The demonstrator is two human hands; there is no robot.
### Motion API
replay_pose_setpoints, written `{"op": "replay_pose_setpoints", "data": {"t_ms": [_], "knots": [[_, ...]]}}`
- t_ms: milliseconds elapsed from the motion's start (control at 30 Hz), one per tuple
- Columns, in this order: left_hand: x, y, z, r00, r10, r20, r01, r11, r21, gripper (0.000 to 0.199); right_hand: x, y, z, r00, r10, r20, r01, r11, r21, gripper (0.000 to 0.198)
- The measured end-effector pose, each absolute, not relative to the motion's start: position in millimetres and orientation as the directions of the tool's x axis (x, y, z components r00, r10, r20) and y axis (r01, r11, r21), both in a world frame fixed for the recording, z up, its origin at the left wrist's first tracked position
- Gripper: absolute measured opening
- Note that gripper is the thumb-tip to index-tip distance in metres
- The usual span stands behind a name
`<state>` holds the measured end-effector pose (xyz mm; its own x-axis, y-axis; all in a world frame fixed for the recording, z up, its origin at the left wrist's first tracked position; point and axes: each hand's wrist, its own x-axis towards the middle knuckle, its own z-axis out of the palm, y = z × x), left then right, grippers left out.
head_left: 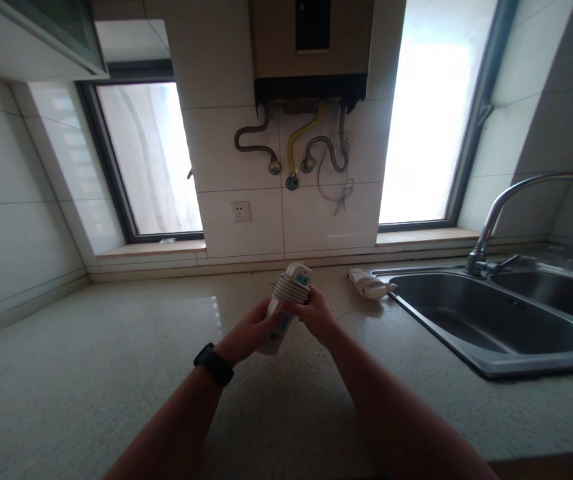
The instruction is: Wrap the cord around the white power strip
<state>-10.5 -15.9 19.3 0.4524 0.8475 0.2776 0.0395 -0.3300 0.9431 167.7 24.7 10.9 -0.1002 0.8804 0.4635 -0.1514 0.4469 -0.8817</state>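
Note:
A white power strip (278, 332) with blue socket faces is held tilted above the countertop, its upper end leaning away to the right. Its white cord (290, 289) is wound in several turns around the upper part. My left hand (254, 328) is closed on the strip's left side, below the coils. From the right, my right hand (316, 312) grips it at the coiled cord; some of its fingers are hidden behind the strip. Another white bundle (368, 285), which looks like a second strip with wrapped cord, lies on the counter beside the sink.
A double steel sink (436, 347) with a curved faucet (489, 220) is set into the speckled countertop (131, 373) at right. On the tiled wall are a socket (241, 211) and a water heater (311, 53) with hoses, between two windows.

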Motion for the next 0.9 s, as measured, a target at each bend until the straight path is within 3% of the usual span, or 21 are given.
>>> {"op": "replay_pose_setpoints", "data": {"t_ms": [67, 167, 300, 400, 600, 900], "knots": [[-8, -12, 17, 0.363, 0.836, 0.412, 0.182, -0.497, 0.849, 0.047, 167, 29, 8, 0.007, 0.882, 0.472, -0.107, 0.47, -0.876, 0.047], [-3, -11, 12, 0.259, 0.795, 0.548, 0.403, -0.605, 0.687, 0.066, 164, 32, 4, 0.147, 0.874, 0.462, -0.011, 0.469, -0.883, 0.053], [5, -17, 8, 0.266, 0.722, 0.639, 0.667, -0.616, 0.419, 0.092, 158, 26, 1, 0.243, 0.874, 0.421, 0.127, 0.401, -0.907, 0.056], [10, -21, 6, 0.275, 0.711, 0.647, 0.748, -0.582, 0.321, 0.101, 154, 23, -1, 0.253, 0.878, 0.405, 0.166, 0.373, -0.913, 0.057], [9, -19, 6, 0.222, 0.765, 0.604, 0.804, -0.495, 0.33, 0.086, 152, 22, 1, 0.175, 0.899, 0.402, 0.169, 0.374, -0.912, 0.054], [1, -13, 10, 0.152, 0.814, 0.561, 0.594, -0.529, 0.606, 0.086, 156, 26, 3, -0.032, 0.909, 0.416, 0.09, 0.417, -0.904, 0.044]]}}
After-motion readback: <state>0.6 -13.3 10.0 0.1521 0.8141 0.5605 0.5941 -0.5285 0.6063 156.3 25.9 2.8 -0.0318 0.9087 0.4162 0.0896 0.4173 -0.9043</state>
